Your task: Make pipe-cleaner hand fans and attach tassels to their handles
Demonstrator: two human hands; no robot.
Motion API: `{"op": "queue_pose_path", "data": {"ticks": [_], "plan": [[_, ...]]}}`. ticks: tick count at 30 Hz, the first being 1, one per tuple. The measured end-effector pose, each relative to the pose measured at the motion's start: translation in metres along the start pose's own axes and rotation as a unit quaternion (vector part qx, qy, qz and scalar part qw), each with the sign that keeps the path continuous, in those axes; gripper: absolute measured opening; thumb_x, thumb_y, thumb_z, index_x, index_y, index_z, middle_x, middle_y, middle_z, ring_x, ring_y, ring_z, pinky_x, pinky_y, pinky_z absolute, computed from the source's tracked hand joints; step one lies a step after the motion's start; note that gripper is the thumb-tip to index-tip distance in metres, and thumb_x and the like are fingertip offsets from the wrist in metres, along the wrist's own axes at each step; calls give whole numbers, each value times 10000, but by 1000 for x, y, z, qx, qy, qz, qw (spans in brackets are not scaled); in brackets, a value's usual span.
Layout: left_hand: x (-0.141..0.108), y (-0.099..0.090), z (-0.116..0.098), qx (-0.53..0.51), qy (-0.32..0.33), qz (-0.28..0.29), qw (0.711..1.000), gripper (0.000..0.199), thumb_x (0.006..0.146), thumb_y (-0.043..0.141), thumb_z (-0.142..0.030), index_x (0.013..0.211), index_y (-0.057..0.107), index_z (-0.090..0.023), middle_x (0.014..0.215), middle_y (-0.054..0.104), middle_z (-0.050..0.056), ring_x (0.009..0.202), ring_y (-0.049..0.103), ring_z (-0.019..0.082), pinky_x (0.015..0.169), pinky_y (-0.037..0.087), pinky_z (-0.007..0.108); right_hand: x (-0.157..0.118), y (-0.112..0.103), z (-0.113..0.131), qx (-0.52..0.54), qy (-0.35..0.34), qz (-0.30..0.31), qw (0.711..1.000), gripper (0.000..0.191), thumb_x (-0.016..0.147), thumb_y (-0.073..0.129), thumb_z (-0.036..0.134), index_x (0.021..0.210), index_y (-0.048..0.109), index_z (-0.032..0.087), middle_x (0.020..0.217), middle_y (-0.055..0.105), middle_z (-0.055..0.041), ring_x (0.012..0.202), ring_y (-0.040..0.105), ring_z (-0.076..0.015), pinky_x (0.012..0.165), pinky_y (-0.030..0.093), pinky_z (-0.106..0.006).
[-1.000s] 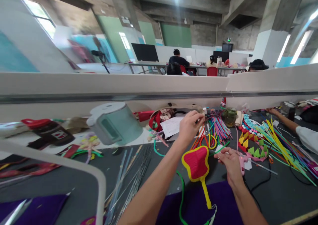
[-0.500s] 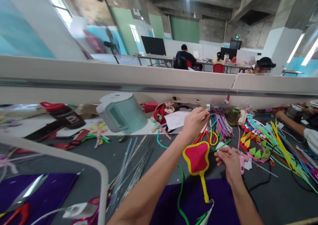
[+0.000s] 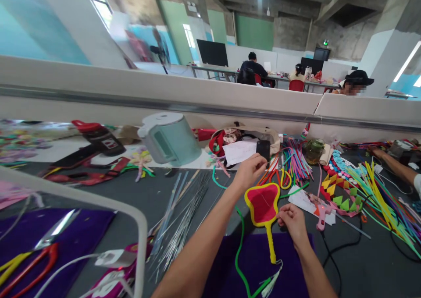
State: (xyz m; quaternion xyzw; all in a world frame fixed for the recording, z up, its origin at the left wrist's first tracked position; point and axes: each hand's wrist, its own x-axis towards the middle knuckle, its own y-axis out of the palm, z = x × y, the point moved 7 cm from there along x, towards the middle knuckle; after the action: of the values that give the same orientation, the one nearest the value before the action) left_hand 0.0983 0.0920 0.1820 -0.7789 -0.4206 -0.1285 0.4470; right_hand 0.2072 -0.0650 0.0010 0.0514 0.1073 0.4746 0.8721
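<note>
A small fan-shaped piece (image 3: 263,205) has a red face, a yellow fuzzy edge and a yellow handle, with a pale tassel (image 3: 273,280) at its lower end. Above its top edge, my left hand (image 3: 251,172) is closed with fingertips pinched together. My right hand (image 3: 292,221) pinches close beside the fan's right edge; whether it touches the edge I cannot tell. Anything between either hand's fingers is too small to make out. A green fuzzy stem (image 3: 241,245) curves down left of the fan. The handle lies over a dark purple sheet (image 3: 230,263).
A pink glue gun (image 3: 322,214) lies right of my right hand. Behind are orange-handled scissors (image 3: 268,175), bundled coloured stems (image 3: 297,160), a glass jar (image 3: 314,151) and a kettle (image 3: 173,140). Thin wires (image 3: 184,219) lie left. A white bar (image 3: 140,245) stands nearer. Another person's arm (image 3: 394,166) reaches in at right.
My left hand has come down and slightly left, lower over the fan's top. My right hand has moved down and left to the fan's right edge. The camera view has shifted a little.
</note>
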Motion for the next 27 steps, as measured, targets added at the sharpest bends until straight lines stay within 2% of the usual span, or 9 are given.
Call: {"op": "queue_pose_path", "data": {"ticks": [5,8,11,13,15,18,20,24,27], "plan": [[-19,-16,35,-151,-112,-26,982,153,787,610,-294,716,648,-164,655,564,-3,570,487,112,530,362,215,2,4,-3,-40,-25,22,999,394,650,778,525,709,663,153,604,603,6,540,550,-121,440,447,-199],[-32,-26,55,-275,-210,-44,937,178,738,680,-342,734,648,-167,532,515,-40,430,402,81,410,301,191,6,-5,-5,72,24,15,997,516,725,667,662,803,680,152,765,679,-59,643,617,-148,512,514,-233],[-43,-41,68,-372,-256,-104,886,208,688,740,-342,723,648,-159,487,492,-51,393,375,62,361,282,168,10,-20,-13,143,74,-30,986,628,710,611,748,887,661,148,873,700,-100,678,654,-162,526,547,-261],[-49,-48,77,-414,-282,-144,853,233,650,775,-336,723,652,-152,491,507,-47,394,391,57,343,281,154,12,-23,-20,105,88,-40,990,641,632,700,726,910,638,152,866,690,-80,617,652,-151,424,496,-218],[-53,-51,86,-446,-308,-174,822,269,604,808,-329,729,654,-147,516,536,-39,413,436,61,333,289,144,14,-15,-28,28,92,-11,995,633,578,766,678,901,614,155,765,664,-33,503,617,-128,319,389,-171],[-56,-51,95,-481,-335,-199,785,313,548,841,-311,730,655,-138,541,556,-36,438,474,63,330,308,133,14,4,-39,-72,82,45,993,582,610,741,664,843,585,154,513,541,61,319,451,-69,265,236,-140],[-56,-52,98,-500,-338,-204,771,318,534,847,-301,716,649,-131,524,542,-43,428,462,54,326,305,125,14,13,-42,-100,81,56,990,543,621,732,649,786,565,160,420,458,99,282,339,-38,271,188,-133],[-58,-56,100,-538,-336,-198,747,312,537,844,-280,694,624,-126,508,516,-56,413,441,42,315,286,111,12,20,-33,-59,92,81,991,453,686,720,577,772,563,160,391,430,109,288,283,-22,297,204,-134],[-62,-61,99,-568,-337,-196,725,306,544,836,-261,691,605,-124,533,520,-58,407,421,28,310,286,103,16,12,-9,-14,78,68,994,394,729,719,519,808,583,158,410,459,100,291,319,-26,309,249,-137]]}}
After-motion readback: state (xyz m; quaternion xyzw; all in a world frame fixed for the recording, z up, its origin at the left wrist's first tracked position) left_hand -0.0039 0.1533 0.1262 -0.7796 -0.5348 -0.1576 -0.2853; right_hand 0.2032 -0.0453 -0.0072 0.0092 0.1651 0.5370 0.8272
